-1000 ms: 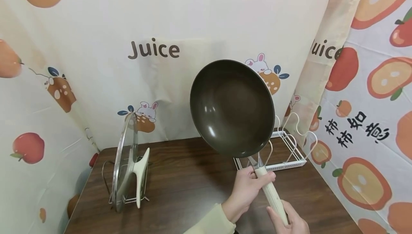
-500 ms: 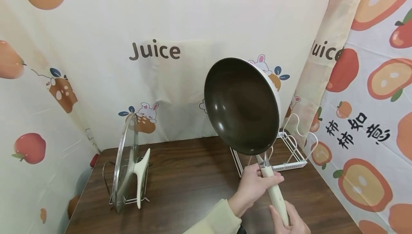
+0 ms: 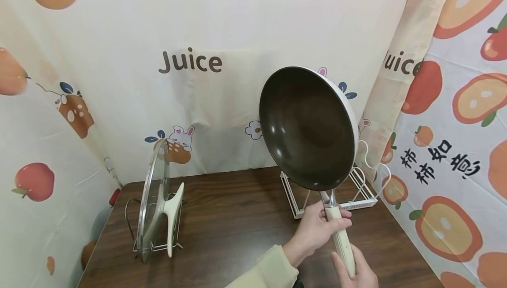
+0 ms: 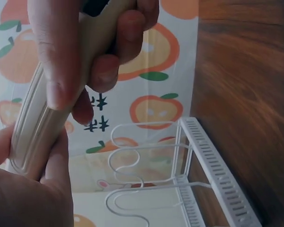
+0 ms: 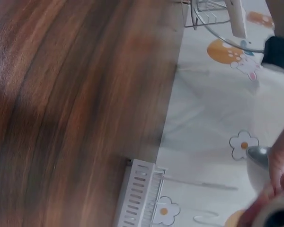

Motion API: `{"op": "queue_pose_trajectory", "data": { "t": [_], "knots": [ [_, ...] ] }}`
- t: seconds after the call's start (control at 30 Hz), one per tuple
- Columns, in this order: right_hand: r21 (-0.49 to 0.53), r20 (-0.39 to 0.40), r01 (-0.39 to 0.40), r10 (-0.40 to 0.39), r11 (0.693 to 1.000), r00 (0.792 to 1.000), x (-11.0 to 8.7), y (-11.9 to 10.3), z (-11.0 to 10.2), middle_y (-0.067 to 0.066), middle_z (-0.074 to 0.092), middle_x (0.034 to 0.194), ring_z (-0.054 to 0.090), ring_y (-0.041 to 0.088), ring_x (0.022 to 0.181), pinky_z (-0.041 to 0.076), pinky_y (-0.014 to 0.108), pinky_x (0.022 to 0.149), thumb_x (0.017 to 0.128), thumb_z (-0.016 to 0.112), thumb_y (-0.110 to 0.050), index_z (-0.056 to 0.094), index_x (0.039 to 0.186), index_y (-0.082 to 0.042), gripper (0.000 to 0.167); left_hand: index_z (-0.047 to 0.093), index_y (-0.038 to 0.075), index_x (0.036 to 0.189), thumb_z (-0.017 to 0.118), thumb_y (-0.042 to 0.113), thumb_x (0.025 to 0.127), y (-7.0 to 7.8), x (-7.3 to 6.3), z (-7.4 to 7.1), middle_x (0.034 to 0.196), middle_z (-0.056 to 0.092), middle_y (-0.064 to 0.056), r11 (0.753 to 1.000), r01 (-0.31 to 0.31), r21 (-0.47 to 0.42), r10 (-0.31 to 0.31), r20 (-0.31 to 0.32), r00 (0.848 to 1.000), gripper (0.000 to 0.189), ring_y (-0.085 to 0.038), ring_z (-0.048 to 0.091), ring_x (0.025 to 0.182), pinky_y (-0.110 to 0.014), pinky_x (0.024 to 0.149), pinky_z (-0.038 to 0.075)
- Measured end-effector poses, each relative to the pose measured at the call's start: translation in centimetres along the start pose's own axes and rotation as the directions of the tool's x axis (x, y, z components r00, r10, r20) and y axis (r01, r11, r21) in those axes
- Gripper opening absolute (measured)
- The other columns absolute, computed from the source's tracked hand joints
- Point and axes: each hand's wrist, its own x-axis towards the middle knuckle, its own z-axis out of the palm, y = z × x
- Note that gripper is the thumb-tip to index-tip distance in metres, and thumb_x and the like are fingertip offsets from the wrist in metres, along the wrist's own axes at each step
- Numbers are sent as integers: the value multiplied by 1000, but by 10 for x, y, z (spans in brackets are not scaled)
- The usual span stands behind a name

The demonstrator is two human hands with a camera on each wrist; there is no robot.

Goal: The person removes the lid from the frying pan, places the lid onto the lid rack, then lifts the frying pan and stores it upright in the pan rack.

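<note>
A deep frying pan (image 3: pixel 306 129) with a dark inside and white outside is held up above the table, its open face tilted toward me. My left hand (image 3: pixel 317 228) grips the cream handle (image 3: pixel 342 246) near the pan's body, thumb laid across it. Lower down, my right hand (image 3: pixel 358 270) holds the handle's end between thumb and fingers. In the left wrist view both hands wrap the ribbed handle (image 4: pixel 38 127). Behind and below the pan stands a white wire rack (image 3: pixel 358 203), partly hidden by it.
At the left of the wooden table (image 3: pixel 229 222), a glass lid (image 3: pixel 152 204) with a cream handle (image 3: pixel 173 217) stands upright in a small wire stand (image 3: pixel 161 247). Printed curtains (image 3: pixel 206 116) close off the back and sides.
The pan has shifted to the right and turned, so more of its white outer side shows. Both hands kept their hold; the left hand moved right with it.
</note>
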Motion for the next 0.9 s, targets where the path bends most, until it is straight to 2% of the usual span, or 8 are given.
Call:
{"op": "queue_pose_trajectory", "data": {
  "t": [0.1, 0.17, 0.23, 0.33, 0.4, 0.53, 0.63, 0.9],
  "knots": [
    [158, 256, -19, -23, 987, 966, 9, 10, -10, -2, 61, 72, 52, 8, 54, 48, 25, 49, 102, 66, -19, 62, 127, -8, 28, 69, 3, 106, 79, 4, 86, -1, -1, 1, 111, 80, -11, 1000, -17, 18, 17, 44, 999, 22, 5, 71, 86, -14, 74, 55],
    [383, 463, -20, -173, 923, 869, 21, 22, -21, -5, 64, 82, 60, 8, 64, 55, 28, 55, 108, 51, -15, 58, 133, -15, 25, 68, 3, 108, 78, 5, 88, 0, -2, 2, 113, 80, -11, 999, -32, 29, 29, 81, 996, 23, 5, 72, 88, -14, 73, 55],
    [624, 609, -109, -395, 774, 688, 37, 33, -32, -4, 67, 97, 67, 9, 81, 61, 30, 68, 111, 37, -7, 53, 139, -18, 34, 66, 4, 109, 78, 7, 89, 1, -3, 3, 113, 79, -10, 997, -50, 57, 43, 119, 992, 23, 7, 72, 88, -14, 72, 56],
    [720, 694, -377, -625, 583, 358, 61, 48, -46, 0, 66, 122, 67, 11, 109, 60, 32, 95, 110, 22, 2, 45, 149, -18, 50, 66, 7, 110, 78, 13, 91, 4, -3, 4, 114, 80, -7, 992, -74, 105, 54, 181, 982, 24, 9, 71, 87, -16, 70, 58],
    [686, 715, -447, -647, 574, 265, 70, 54, -53, 3, 66, 129, 66, 15, 118, 56, 33, 104, 109, 22, 3, 45, 150, -14, 49, 66, 11, 110, 78, 17, 91, 6, -4, 5, 113, 80, -4, 983, -98, 152, 64, 215, 975, 23, 11, 70, 87, -14, 73, 57],
    [601, 794, -451, -559, 660, 239, 76, 60, -63, 0, 68, 127, 68, 16, 118, 55, 30, 104, 110, 29, -1, 52, 142, -15, 42, 67, 10, 115, 78, 18, 92, 6, -3, 5, 114, 80, -4, 974, -134, 182, 79, 279, 957, 27, 12, 69, 94, -11, 86, 52],
    [608, 793, -397, -548, 688, 266, 75, 60, -64, -3, 69, 124, 70, 16, 115, 57, 31, 102, 109, 31, 1, 54, 139, -16, 41, 66, 7, 117, 77, 17, 92, 5, -1, 3, 114, 80, -5, 972, -145, 185, 81, 318, 945, 29, 8, 70, 100, -11, 91, 51],
    [662, 704, -150, -540, 735, 461, 56, 54, -50, -6, 71, 112, 73, 14, 99, 60, 31, 86, 105, 35, 10, 56, 131, -19, 44, 71, 9, 117, 75, 19, 95, 3, 8, -8, 112, 80, -6, 951, -174, 254, 63, 395, 917, 24, 14, 68, 96, -12, 94, 50]
  ]
}}
